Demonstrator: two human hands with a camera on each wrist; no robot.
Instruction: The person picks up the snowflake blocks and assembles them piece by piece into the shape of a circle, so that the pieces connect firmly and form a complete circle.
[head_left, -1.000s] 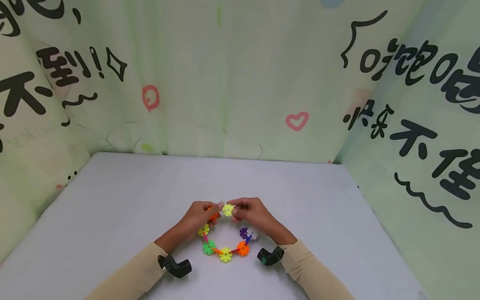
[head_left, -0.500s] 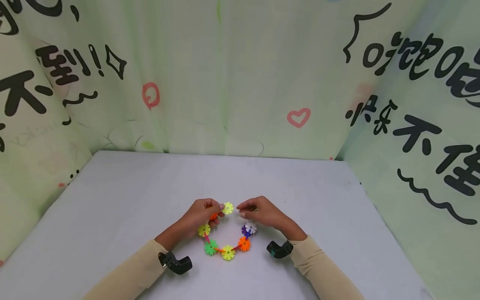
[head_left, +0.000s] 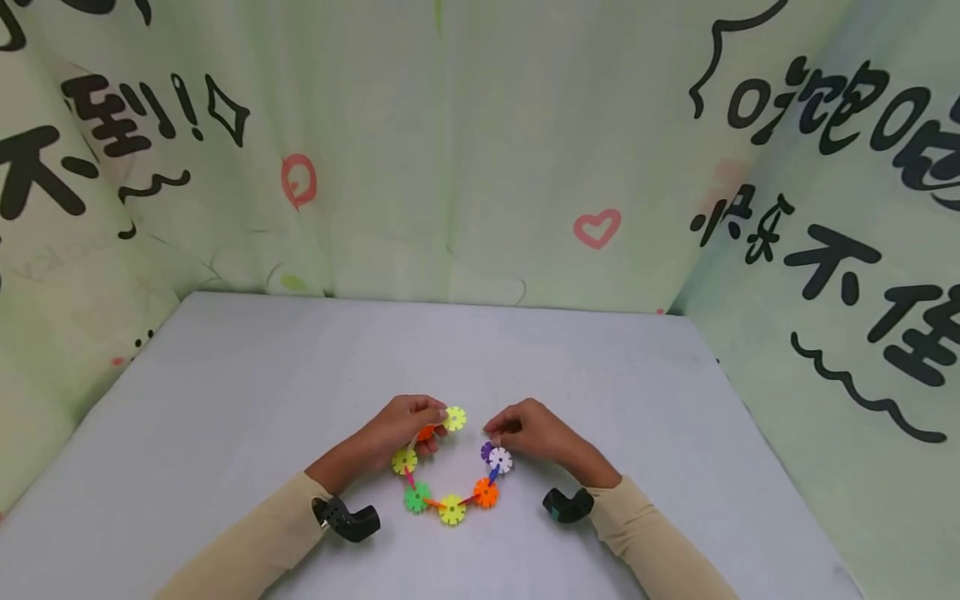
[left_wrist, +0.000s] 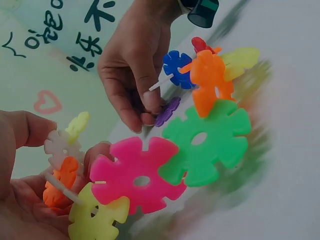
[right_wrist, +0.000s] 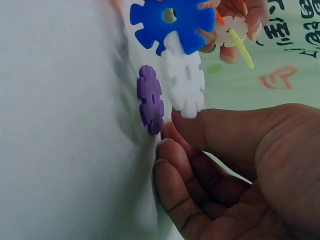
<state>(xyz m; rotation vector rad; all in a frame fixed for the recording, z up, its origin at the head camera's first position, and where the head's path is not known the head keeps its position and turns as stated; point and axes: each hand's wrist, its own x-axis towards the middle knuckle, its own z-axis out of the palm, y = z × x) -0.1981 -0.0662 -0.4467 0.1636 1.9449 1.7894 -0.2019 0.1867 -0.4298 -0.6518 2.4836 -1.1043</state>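
A chain of notched plastic snowflake discs forms an open ring on the table, with a green disc, a yellow disc and an orange disc along its near side. My left hand grips the ring's far left end by a translucent white disc; another yellow disc sticks out past the fingertips. At the opposite end, a purple disc joins a white disc, below a blue disc. My right hand is right beside these, thumb tip overlapping the white disc's lower edge in the right wrist view.
The white table carries the ring near its middle. Behind it and at both sides hangs a pale green printed curtain. Black wrist cameras are strapped to both forearms.
My right hand has let go of the yellow disc at the ring's far end. It has moved right and nearer, to the purple and white discs. The left hand keeps its hold.
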